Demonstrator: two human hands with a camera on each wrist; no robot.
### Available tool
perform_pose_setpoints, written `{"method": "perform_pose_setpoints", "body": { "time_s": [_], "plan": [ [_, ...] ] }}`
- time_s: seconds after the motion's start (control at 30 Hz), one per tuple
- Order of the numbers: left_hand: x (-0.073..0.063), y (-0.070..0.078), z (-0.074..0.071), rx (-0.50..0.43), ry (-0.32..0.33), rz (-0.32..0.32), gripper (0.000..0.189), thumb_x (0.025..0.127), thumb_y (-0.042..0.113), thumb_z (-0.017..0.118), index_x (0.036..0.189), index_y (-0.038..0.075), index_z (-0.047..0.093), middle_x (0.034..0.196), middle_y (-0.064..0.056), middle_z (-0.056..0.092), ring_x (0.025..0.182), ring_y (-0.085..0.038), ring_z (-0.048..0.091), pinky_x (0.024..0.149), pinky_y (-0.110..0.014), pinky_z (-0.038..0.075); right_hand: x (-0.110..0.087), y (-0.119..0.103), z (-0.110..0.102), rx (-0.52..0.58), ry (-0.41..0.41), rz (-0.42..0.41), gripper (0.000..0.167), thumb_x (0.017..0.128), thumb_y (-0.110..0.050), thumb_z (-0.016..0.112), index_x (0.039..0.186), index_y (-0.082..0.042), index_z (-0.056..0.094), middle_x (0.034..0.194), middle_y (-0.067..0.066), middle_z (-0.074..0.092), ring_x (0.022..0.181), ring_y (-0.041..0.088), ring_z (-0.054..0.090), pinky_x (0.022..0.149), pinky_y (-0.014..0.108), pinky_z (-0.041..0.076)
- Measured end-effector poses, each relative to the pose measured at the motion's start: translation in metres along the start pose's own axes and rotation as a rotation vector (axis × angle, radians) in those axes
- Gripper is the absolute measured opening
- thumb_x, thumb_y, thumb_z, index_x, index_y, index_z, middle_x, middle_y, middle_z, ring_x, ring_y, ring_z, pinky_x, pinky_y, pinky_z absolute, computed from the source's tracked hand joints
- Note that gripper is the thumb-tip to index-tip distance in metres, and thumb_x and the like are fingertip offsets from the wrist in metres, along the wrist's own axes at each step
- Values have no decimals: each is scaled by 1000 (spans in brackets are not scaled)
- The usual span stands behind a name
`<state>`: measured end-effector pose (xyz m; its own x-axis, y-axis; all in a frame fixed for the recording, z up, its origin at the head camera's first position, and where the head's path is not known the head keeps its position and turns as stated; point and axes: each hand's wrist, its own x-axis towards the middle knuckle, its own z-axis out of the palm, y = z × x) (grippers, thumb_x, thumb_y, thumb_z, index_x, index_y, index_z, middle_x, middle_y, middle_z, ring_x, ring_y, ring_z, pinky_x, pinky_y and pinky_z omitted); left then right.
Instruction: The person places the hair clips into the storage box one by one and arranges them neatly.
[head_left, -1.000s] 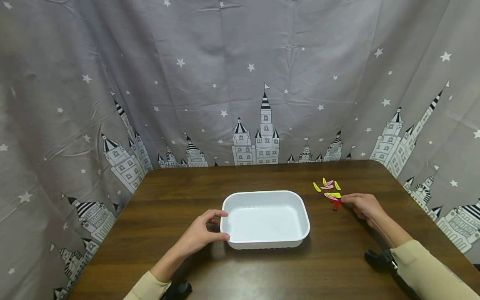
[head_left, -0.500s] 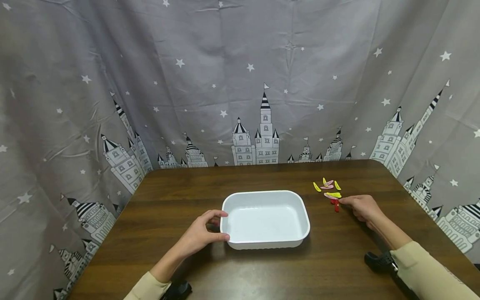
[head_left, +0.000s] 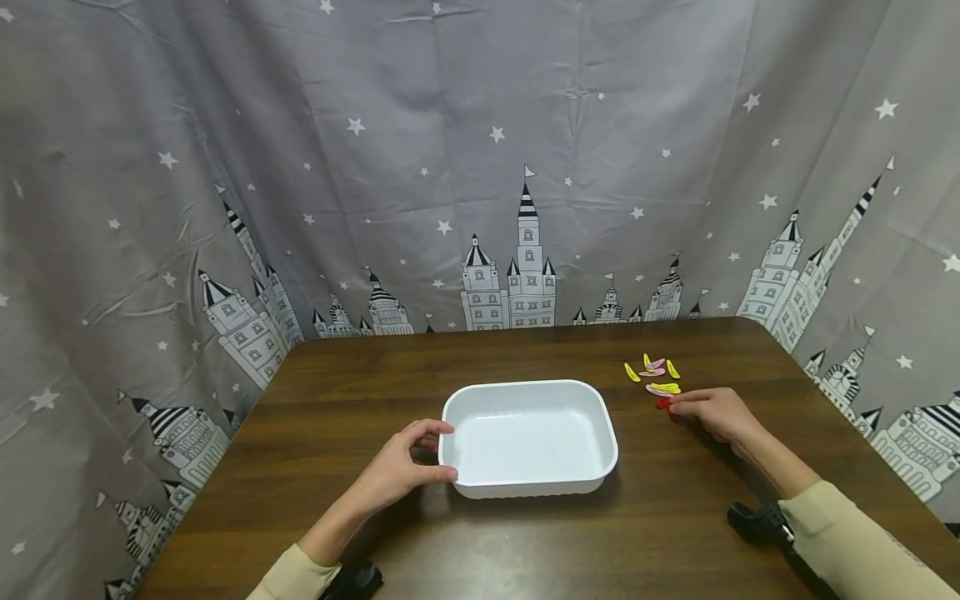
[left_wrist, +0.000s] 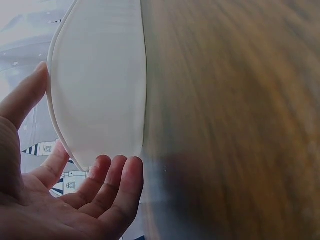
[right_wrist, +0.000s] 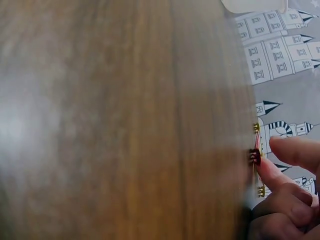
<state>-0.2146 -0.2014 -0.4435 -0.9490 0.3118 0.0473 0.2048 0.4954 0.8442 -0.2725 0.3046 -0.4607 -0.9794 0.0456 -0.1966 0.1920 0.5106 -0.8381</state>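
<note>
The left hand (head_left: 401,462) holds the left end of a white rectangular tray (head_left: 532,491). Its thumb and index finger are at the rim, and in the left wrist view the other fingers curl at the outer wall. On the right, the right hand (head_left: 716,412) reaches to the red snap hair clips (head_left: 663,403). An index fingertip touches a red clip (right_wrist: 255,156) in the right wrist view, while the thumb stands a little apart from it. The fingers partly cover the red clips in the head view.
Several yellow hair clips (head_left: 632,372) and pink hair clips (head_left: 654,372) lie just beyond the red ones on the brown wooden table (head_left: 360,375). A grey curtain (head_left: 375,167) printed with castles and stars hangs behind. The tray has nothing in it.
A red clip near the right fingertips has turned and been shifted, and is now mostly covered by them. The right fingers have moved slightly left; the left hand and tray stay put.
</note>
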Motion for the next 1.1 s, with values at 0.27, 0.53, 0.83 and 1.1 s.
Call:
{"method": "perform_pose_setpoints", "body": {
  "time_s": [0.27,0.53,0.83,1.1],
  "plan": [
    [1,-2,0,8,2,3,56,76,25,88,125,12,63,120,-10,64,106,-22,61,86,-40,47,-1,-5,4,-115,-11,-37,56,81,-36,83,122,-1,70,72,-2,47,48,10,31,45,26,29],
    [1,-3,0,14,-2,11,55,76,25,88,124,14,63,119,-11,64,105,-23,61,87,-41,47,0,0,1,-101,-27,-58,51,82,-22,82,125,2,67,63,-7,39,44,8,28,43,25,28],
    [2,-2,-1,11,-7,23,56,76,24,88,125,12,63,119,-11,64,105,-23,61,86,-41,47,-1,4,-2,-65,-34,-60,44,86,-15,76,125,4,66,55,-10,31,42,6,28,42,24,29],
    [0,-3,0,-10,-12,4,56,77,24,88,126,12,63,119,-10,65,105,-22,59,84,-37,47,-1,8,-5,-19,-32,-25,48,86,-17,77,127,5,65,52,-12,29,41,6,29,41,25,30]
  ]
}}
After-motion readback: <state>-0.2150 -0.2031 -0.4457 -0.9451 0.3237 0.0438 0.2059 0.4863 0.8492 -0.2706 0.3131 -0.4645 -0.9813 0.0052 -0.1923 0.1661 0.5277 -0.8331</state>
